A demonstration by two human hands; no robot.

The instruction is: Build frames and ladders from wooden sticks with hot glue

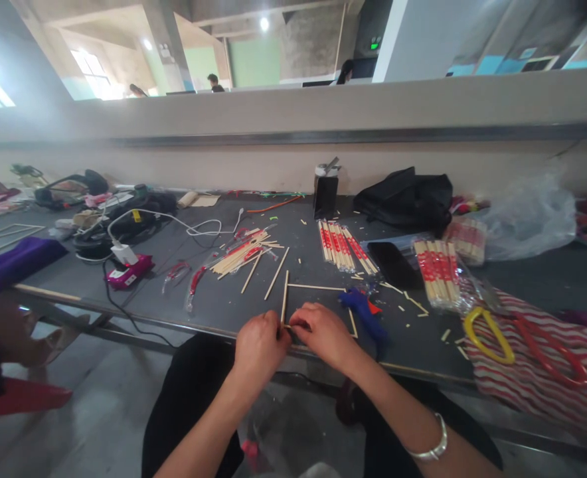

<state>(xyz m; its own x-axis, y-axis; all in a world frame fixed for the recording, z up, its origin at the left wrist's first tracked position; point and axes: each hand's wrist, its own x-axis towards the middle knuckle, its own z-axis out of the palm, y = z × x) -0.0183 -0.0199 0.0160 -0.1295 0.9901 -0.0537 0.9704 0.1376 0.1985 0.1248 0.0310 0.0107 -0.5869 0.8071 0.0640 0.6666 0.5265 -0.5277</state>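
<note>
My left hand (261, 342) is closed at the table's front edge, its thumb and finger pinched at the lower end of an upright-lying chopstick (285, 295). Opposite it, my right hand (323, 335) is closed too, fingertips on a thin wooden piece mostly hidden between the hands. Another stick (317, 287) runs from the chopstick to the right, and a short stick (352, 323) lies beyond my right hand, outlining part of a square. Beside that is a blue glue gun (366, 315) with a red-orange part. Two loose chopsticks (276, 273) lie left of the outline.
An opened pile of chopsticks (241, 253) lies at centre left; wrapped chopsticks (340, 245) and another bundle (437, 272) are to the right. A phone (392, 264), scissors (487, 335) on striped cloth, a black bag (408, 199) and a pink power strip (130, 272) surround the work.
</note>
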